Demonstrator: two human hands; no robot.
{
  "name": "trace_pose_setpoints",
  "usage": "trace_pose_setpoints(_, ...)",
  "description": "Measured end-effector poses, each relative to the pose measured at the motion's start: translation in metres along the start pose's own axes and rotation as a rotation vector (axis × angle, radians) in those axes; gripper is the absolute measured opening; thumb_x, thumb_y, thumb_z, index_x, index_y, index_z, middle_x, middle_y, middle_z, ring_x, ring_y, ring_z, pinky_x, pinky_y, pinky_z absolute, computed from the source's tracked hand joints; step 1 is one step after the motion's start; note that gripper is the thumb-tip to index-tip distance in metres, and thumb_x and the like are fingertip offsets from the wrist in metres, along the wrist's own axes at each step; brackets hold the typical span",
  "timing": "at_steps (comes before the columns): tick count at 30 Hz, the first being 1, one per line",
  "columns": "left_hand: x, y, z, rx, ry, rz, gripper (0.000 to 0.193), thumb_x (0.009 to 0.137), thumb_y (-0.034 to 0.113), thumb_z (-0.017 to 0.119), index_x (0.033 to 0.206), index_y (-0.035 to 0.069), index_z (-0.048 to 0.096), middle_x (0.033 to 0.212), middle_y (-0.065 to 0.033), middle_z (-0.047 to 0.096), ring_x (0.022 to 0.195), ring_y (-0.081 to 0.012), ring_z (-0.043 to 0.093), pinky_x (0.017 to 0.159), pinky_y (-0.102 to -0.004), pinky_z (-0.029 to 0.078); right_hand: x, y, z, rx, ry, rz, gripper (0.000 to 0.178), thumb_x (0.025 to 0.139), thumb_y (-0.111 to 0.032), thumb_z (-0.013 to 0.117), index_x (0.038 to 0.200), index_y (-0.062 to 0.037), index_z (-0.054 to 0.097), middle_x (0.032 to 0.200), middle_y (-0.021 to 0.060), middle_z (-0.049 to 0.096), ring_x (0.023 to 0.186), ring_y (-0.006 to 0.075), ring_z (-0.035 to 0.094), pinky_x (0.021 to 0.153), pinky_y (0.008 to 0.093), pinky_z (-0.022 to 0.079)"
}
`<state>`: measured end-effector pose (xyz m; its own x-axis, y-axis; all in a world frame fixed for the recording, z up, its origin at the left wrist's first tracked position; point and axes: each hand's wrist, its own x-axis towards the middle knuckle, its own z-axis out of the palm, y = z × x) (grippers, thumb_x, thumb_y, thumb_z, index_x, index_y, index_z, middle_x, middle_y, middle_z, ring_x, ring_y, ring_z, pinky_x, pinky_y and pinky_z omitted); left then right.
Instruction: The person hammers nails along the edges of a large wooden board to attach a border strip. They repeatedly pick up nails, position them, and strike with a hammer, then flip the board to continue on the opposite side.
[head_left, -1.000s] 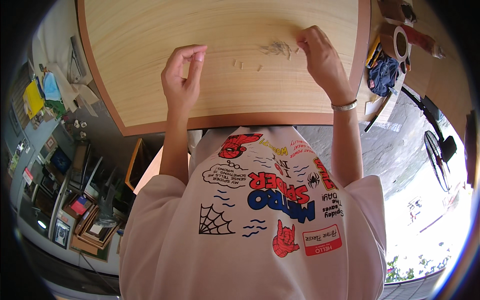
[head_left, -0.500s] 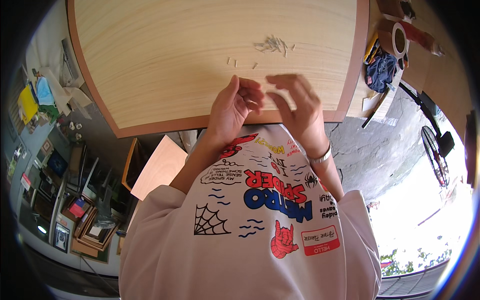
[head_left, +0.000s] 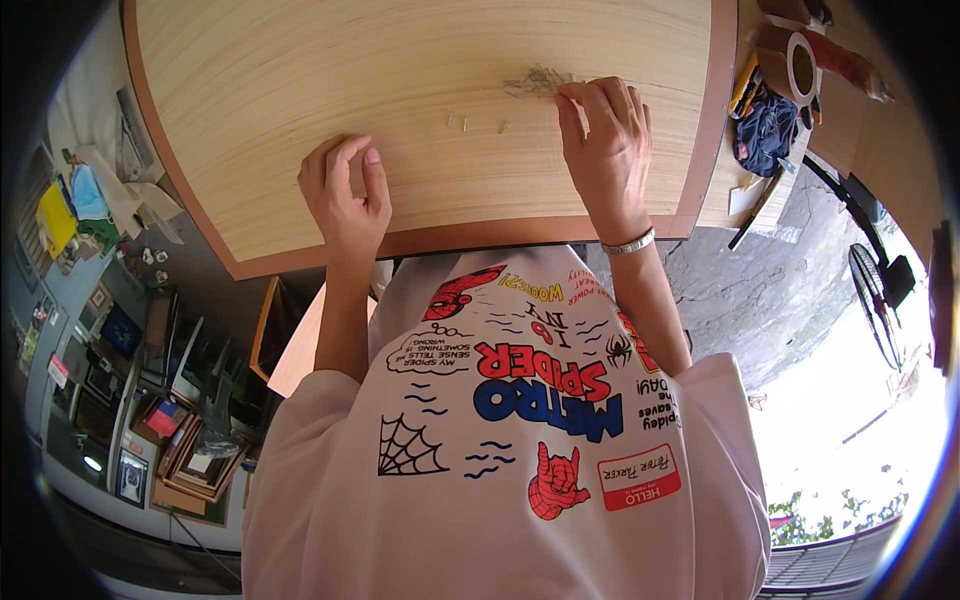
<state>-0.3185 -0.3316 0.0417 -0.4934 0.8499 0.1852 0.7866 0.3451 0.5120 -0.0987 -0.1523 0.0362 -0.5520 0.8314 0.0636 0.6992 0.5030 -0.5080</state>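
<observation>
A pile of small, thin metal pieces, like pins or short nails, lies on the pale wooden board. At the pile's right edge is my right hand, thumb and index fingertip close together; whether a piece is between them is too small to see. My left hand rests low over the board's near left part, its index finger curled toward the thumb. What those fingers hold, if anything, cannot be made out. Between my hands lie a few loose metal pieces, apart from the pile.
A brown border edges the board along the near side, close to my shirt. On the right stand a roll of tape and a dark cloth bundle. A black fan is farther right. Framed pieces lean at lower left.
My hands were close together at the board's near edge and have moved apart. The left went left with its fingers curled; the right reached forward to the metal pieces.
</observation>
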Motion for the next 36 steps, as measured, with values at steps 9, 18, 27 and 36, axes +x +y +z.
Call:
trace_pose_setpoints(9,0.010,0.032,0.002,-0.202,0.010,-0.041,0.018,0.091,0.000,0.070,0.107,0.006,0.070,0.111,-0.0109,0.071,0.106,-0.0279,0.064,0.091,-0.0389,0.049,-0.005,-0.002,-0.003,0.316,0.030,0.165,0.004,0.096,-0.009,0.070,0.098,-0.0061,0.068,0.090,0.0059,0.065,0.074,0.0189,0.058,0.067,0.0330,0.046)
trace_pose_setpoints(18,0.016,0.105,0.022,-0.894,-0.304,-0.323,0.015,0.095,0.000,0.071,0.109,0.000,0.068,0.100,-0.0120,0.072,0.086,-0.0211,0.070,0.080,-0.0314,0.055,-0.024,-0.033,-0.039,0.725,-0.139,0.442,0.005,0.095,0.000,0.069,0.097,0.0004,0.065,0.090,0.0056,0.065,0.077,0.0128,0.059,0.069,0.0299,0.048)
trace_pose_setpoints(27,0.004,0.086,0.034,-1.173,-0.345,-0.512,0.010,0.098,0.000,0.071,0.103,-0.002,0.062,0.098,-0.0096,0.073,0.088,-0.0132,0.070,0.082,-0.0279,0.056,-0.033,-0.032,-0.029,0.629,-0.217,0.222,0.006,0.094,0.001,0.068,0.100,-0.0014,0.068,0.093,0.0101,0.064,0.078,0.0236,0.065,0.068,0.0341,0.051)
trace_pose_setpoints(36,0.011,0.061,0.029,-0.998,-0.261,-0.516,0.011,0.097,0.001,0.073,0.100,-0.001,0.063,0.093,-0.0077,0.071,0.085,-0.0109,0.067,0.078,-0.0255,0.054,-0.003,0.007,-0.007,0.072,0.016,-0.119,0.017,0.090,-0.008,0.076,0.107,-0.0127,0.077,0.097,0.0046,0.059,0.082,0.0222,0.055,0.073,0.0362,0.049)
